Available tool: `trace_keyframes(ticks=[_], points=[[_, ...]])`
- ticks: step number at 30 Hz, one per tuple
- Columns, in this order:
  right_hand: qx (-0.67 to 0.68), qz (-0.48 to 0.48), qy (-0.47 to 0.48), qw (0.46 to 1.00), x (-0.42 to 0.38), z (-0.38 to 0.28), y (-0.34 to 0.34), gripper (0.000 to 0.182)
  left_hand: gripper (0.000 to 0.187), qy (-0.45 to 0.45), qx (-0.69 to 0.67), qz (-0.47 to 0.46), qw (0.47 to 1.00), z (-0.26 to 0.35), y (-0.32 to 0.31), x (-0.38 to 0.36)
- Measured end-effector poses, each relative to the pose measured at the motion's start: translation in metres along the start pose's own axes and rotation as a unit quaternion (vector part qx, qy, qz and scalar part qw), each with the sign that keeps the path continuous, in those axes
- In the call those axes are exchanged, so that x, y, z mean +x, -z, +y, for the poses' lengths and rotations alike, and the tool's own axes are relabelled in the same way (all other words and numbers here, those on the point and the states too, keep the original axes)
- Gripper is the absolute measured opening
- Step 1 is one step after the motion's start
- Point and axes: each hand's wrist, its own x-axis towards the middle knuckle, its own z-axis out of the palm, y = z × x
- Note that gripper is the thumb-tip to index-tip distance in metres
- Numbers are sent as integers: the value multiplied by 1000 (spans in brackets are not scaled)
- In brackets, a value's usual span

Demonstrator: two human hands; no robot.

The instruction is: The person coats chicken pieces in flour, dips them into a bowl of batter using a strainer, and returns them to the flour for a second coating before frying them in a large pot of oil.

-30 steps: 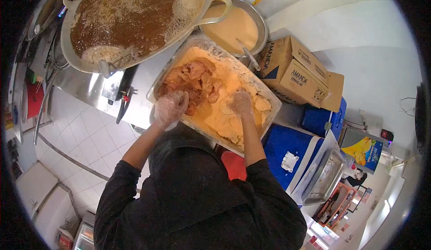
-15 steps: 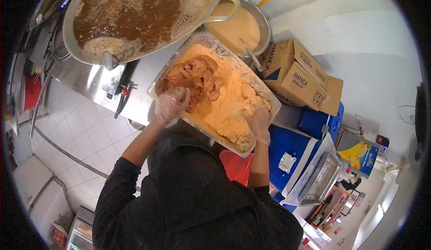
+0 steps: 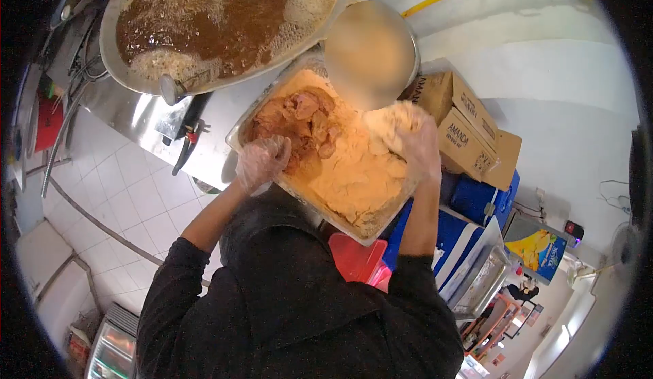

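A rectangular tub (image 3: 376, 237) holds orange-tinted flour (image 3: 347, 182), with a heap of raw, marinated meat (image 3: 299, 117) that looks like chicken at its left end. My left hand (image 3: 264, 163), in a clear plastic glove, rests over the tub's near-left rim beside the meat. Its fingers are loosely bent, and I see nothing between them. Over the right end of the tub, my gloved right hand (image 3: 422, 149) is raised and closed on a flour-coated piece of meat (image 3: 394, 124). Part of that piece is hidden by the hand, and motion blurs it.
A large pan of bubbling brown oil (image 3: 204, 32) stands at the upper left. Behind the tub is a bowl of pale orange liquid (image 3: 371, 52), blurred. Cardboard boxes (image 3: 469, 127) and a blue cooler (image 3: 486, 192) stand right. A red plastic container (image 3: 354, 255) sits below the tub.
My right hand has risen from the flour at the tub's right end, bringing up a coated piece of meat. My left hand stays nearly in place. The view has shifted slightly.
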Motion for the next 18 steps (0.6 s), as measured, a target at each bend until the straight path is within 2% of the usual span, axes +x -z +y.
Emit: trace_keyframes(ticks=[1, 2, 3, 4, 5, 6, 9, 12, 13, 15, 16, 18], points=[[9, 10, 4, 1000, 21, -24, -1, 35, 27, -48, 39, 6, 998, -4, -1, -4], [18, 19, 9, 1000, 45, -43, -4, 36, 27, -51, 45, 4, 998, -5, -2, -4], [1, -3, 23, 1000, 84, -22, -6, 35, 27, -53, 51, 1, 997, -6, -4, -5], [-15, -26, 36, 999, 127, 2, -7, 34, 26, -9, 23, -10, 1000, -3, -5, -4], [-160, -38, 50, 985, 160, 6, -7, 32, 26, 36, -6, -20, 999, 0, -5, -3], [-301, -47, 65, 950, 192, 8, -8, 30, 27, 43, -2, -19, 999, 1, -4, -2], [-429, -42, 247, 868, 282, 89, -25, 31, 28, 61, 12, -11, 998, 7, 3, 3], [-636, -252, 167, 710, 323, 90, -35, 34, 30, 85, -16, 2, 996, 2, -7, 2], [-603, -231, 168, 745, 329, 97, -30, 33, 27, 79, -15, -9, 997, 0, -8, 2], [-534, -191, 157, 809, 323, 117, -13, 32, 23, 12, 22, 4, 1000, 4, 1, 5], [-494, -137, 191, 837, 302, 112, 0, 32, 22, -23, 38, 13, 999, 5, 2, 8], [-409, -24, 255, 876, 225, 67, 39, 31, 20, 8, 40, -15, 999, 0, -5, 1]])
